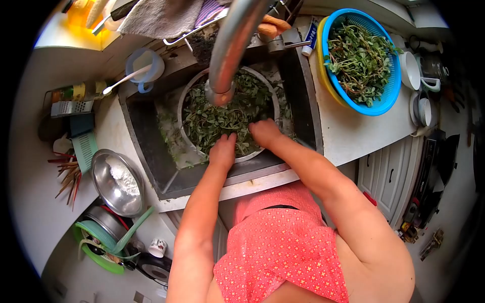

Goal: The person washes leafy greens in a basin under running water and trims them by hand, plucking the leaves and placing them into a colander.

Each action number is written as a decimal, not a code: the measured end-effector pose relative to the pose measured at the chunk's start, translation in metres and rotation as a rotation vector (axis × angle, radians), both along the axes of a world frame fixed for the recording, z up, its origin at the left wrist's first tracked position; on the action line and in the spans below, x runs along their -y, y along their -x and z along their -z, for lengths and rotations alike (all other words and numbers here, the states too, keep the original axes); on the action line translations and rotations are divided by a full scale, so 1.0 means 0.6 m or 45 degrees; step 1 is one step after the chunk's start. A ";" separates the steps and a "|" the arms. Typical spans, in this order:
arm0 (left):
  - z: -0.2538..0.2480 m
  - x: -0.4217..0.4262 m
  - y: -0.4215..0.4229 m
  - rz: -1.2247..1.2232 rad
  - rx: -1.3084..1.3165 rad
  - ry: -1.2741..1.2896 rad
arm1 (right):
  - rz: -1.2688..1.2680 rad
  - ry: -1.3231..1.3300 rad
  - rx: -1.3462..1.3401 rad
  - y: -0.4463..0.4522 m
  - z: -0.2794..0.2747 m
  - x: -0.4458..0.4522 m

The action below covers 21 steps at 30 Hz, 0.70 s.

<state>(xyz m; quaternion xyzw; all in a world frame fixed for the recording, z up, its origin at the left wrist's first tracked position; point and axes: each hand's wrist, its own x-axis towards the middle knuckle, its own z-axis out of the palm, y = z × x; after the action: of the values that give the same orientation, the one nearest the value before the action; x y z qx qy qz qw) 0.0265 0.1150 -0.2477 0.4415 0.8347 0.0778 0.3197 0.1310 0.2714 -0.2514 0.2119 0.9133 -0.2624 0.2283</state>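
A round metal basin (277, 103) full of leafy green stems (202, 108) stands in the dark sink (144, 146). At the basin's near edge my left hand (223, 150) is closed, its fingertips curled down into the leafy greens. My right hand (265, 133) is at the near right of the basin, fingers bent around some of the same stems. Leaves partly hide the fingertips of both hands. The curved faucet (230, 55) hangs above the basin and blocks part of it from sight. Loose leaves are scattered in the sink around the basin.
Right of the sink, a blue colander (393, 96) heaped with similar greens rests in a yellow bowl (322, 65). A plastic measuring jug (154, 63) sits at the back left. Front left, a steel bowl (103, 177) contains white powder (124, 178).
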 end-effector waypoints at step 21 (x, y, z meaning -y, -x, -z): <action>-0.187 0.027 0.059 -1.205 1.688 -0.717 | 0.613 0.514 -0.537 0.003 -0.220 -0.026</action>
<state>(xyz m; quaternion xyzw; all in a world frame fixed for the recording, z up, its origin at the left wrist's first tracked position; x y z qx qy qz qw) -0.0087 0.0988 -0.1355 -0.0266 0.5217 0.6487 0.5535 0.1294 0.2870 -0.1192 0.3127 0.7942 -0.5209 0.0043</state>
